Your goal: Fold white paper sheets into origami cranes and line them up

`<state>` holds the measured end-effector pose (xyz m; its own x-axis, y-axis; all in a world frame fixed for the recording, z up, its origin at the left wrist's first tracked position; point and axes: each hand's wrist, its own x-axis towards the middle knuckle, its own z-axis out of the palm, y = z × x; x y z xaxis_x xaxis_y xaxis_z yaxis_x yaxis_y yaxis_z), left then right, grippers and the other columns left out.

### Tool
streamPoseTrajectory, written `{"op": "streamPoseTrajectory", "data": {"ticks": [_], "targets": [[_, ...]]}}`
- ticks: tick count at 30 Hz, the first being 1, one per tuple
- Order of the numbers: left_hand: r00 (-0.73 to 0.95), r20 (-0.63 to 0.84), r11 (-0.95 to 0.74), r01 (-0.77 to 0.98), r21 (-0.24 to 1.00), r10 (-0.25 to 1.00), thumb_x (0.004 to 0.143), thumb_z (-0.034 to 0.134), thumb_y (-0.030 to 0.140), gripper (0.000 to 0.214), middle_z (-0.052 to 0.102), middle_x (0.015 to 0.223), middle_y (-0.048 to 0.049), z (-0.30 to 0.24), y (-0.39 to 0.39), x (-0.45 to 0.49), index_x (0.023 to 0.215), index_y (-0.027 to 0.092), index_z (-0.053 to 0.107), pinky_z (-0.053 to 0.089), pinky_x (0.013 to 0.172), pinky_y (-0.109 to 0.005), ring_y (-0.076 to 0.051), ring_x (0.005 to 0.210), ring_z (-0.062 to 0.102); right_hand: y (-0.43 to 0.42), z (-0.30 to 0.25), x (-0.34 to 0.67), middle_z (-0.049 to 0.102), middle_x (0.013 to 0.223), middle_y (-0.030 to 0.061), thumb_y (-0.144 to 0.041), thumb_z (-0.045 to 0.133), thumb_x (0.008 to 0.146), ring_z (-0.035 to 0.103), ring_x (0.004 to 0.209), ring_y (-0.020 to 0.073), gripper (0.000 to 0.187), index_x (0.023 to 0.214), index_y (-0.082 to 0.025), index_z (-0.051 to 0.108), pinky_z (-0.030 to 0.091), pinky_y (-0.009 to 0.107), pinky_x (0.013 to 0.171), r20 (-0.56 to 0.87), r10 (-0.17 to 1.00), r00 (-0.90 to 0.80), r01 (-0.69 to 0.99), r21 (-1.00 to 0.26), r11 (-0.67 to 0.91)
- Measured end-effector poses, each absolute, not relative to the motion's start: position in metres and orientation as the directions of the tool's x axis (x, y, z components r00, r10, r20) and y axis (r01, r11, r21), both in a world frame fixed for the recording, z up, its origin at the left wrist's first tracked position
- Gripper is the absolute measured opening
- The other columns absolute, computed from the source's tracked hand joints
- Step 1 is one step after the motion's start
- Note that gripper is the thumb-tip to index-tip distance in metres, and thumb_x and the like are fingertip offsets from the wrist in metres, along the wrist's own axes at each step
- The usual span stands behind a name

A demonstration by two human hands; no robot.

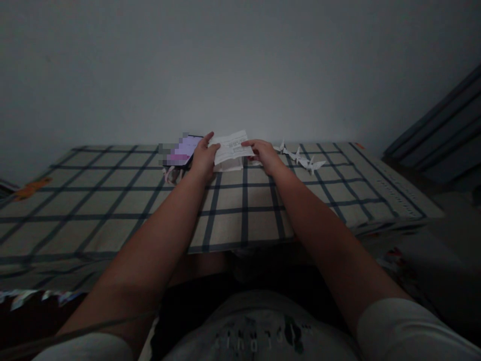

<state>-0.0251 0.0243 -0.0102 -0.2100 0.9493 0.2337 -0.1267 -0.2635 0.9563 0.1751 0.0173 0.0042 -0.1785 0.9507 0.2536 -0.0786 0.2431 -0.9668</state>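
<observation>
A white printed sheet of paper [233, 146] is lifted a little above the checked tablecloth [112, 200], near the far edge of the table. My left hand [203, 158] pinches its left edge with thumb and fingers. My right hand [263, 154] grips its right edge, fingers curled over the top. More white paper [229, 164] lies flat on the cloth just under the held sheet. Both forearms reach straight out from my lap.
A phone with a lit purple screen [183, 150] leans just left of my left hand. Several small folded white paper cranes [300, 158] sit to the right of my right hand. A plain wall stands behind the table; dark striped fabric [443, 145] is at far right.
</observation>
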Motion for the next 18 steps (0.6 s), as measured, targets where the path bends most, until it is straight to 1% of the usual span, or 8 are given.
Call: {"op": "streamPoseTrajectory", "data": {"ticks": [2, 4, 6, 9, 12, 14, 16, 18], "targets": [[-0.211, 0.198, -0.234, -0.159, 0.959, 0.957, 0.078, 0.062, 0.020, 0.057, 0.069, 0.118, -0.0090, -0.006, 0.019, -0.024, 0.134, 0.023, 0.057, 0.059, 0.082, -0.034, -0.021, 0.096, 0.071, 0.016, 0.005, 0.175, 0.070, 0.094, 0.0040, -0.017, 0.050, 0.079, 0.061, 0.073, 0.0118, 0.027, 0.096, -0.019, 0.071, 0.050, 0.025, 0.066, 0.238, 0.954, -0.184, -0.076, -0.971, 0.227], [-0.174, 0.166, -0.197, -0.185, 0.963, 0.971, 0.076, 0.062, 0.022, 0.045, 0.071, 0.113, -0.0093, -0.002, 0.014, -0.022, 0.122, 0.020, 0.065, 0.059, 0.076, -0.031, -0.021, 0.094, 0.070, 0.015, 0.005, 0.174, 0.071, 0.098, 0.0036, -0.016, 0.050, 0.081, 0.061, 0.071, 0.0105, 0.028, 0.099, -0.020, 0.071, 0.050, 0.024, 0.065, 0.220, 0.961, -0.168, -0.055, -0.975, 0.213], [-0.137, 0.139, -0.165, -0.199, 0.966, 0.981, 0.074, 0.063, 0.024, 0.039, 0.072, 0.106, -0.0084, 0.002, 0.009, -0.022, 0.113, 0.019, 0.068, 0.057, 0.069, -0.028, -0.021, 0.090, 0.070, 0.015, 0.006, 0.173, 0.071, 0.101, 0.0029, -0.017, 0.052, 0.084, 0.062, 0.070, 0.0092, 0.024, 0.100, -0.021, 0.070, 0.049, 0.021, 0.062, 0.216, 0.964, -0.158, -0.031, -0.976, 0.214], [-0.070, 0.105, -0.120, -0.252, 0.960, 0.992, 0.076, 0.059, 0.033, 0.034, 0.072, 0.091, -0.0079, 0.006, 0.007, -0.022, 0.104, 0.018, 0.070, 0.053, 0.060, -0.025, -0.018, 0.077, 0.068, 0.016, 0.006, 0.174, 0.070, 0.100, 0.0034, -0.026, 0.060, 0.087, 0.063, 0.072, 0.0090, 0.011, 0.093, -0.020, 0.066, 0.048, 0.019, 0.059, 0.248, 0.956, -0.159, 0.008, -0.968, 0.252], [-0.002, 0.098, -0.094, -0.283, 0.955, 0.995, 0.078, 0.052, 0.040, 0.032, 0.072, 0.086, -0.0086, 0.008, 0.005, -0.021, 0.094, 0.017, 0.067, 0.049, 0.054, -0.025, -0.016, 0.066, 0.063, 0.018, 0.005, 0.175, 0.069, 0.097, 0.0046, -0.037, 0.061, 0.090, 0.063, 0.072, 0.0094, 0.020, 0.084, -0.019, 0.061, 0.048, 0.019, 0.058, 0.279, 0.953, -0.117, 0.029, -0.958, 0.284], [0.017, 0.124, -0.115, -0.248, 0.962, 0.992, 0.076, 0.055, 0.039, 0.028, 0.072, 0.089, -0.0075, 0.008, 0.002, -0.019, 0.091, 0.018, 0.065, 0.046, 0.051, -0.023, -0.014, 0.063, 0.060, 0.019, 0.005, 0.175, 0.069, 0.094, 0.0048, -0.039, 0.060, 0.092, 0.063, 0.072, 0.0095, 0.023, 0.082, -0.018, 0.058, 0.047, 0.019, 0.057, 0.285, 0.955, -0.080, 0.036, -0.957, 0.288], [0.011, 0.173, -0.169, -0.164, 0.972, 0.985, 0.071, 0.064, 0.033, 0.025, 0.071, 0.091, -0.0047, 0.007, -0.001, -0.016, 0.091, 0.019, 0.064, 0.043, 0.050, -0.021, -0.012, 0.063, 0.058, 0.018, 0.006, 0.175, 0.068, 0.093, 0.0047, -0.039, 0.059, 0.093, 0.062, 0.071, 0.0095, 0.025, 0.081, -0.018, 0.057, 0.047, 0.019, 0.057, 0.278, 0.959, -0.059, 0.049, -0.958, 0.281], [0.007, 0.225, -0.223, -0.094, 0.970, 0.974, 0.068, 0.070, 0.030, 0.027, 0.070, 0.091, -0.0031, 0.006, -0.004, -0.014, 0.091, 0.020, 0.064, 0.043, 0.052, -0.019, -0.011, 0.066, 0.058, 0.016, 0.008, 0.175, 0.067, 0.092, 0.0044, -0.043, 0.060, 0.092, 0.062, 0.071, 0.0094, 0.027, 0.081, -0.018, 0.056, 0.046, 0.019, 0.057, 0.271, 0.961, -0.047, 0.065, -0.960, 0.274]]}}
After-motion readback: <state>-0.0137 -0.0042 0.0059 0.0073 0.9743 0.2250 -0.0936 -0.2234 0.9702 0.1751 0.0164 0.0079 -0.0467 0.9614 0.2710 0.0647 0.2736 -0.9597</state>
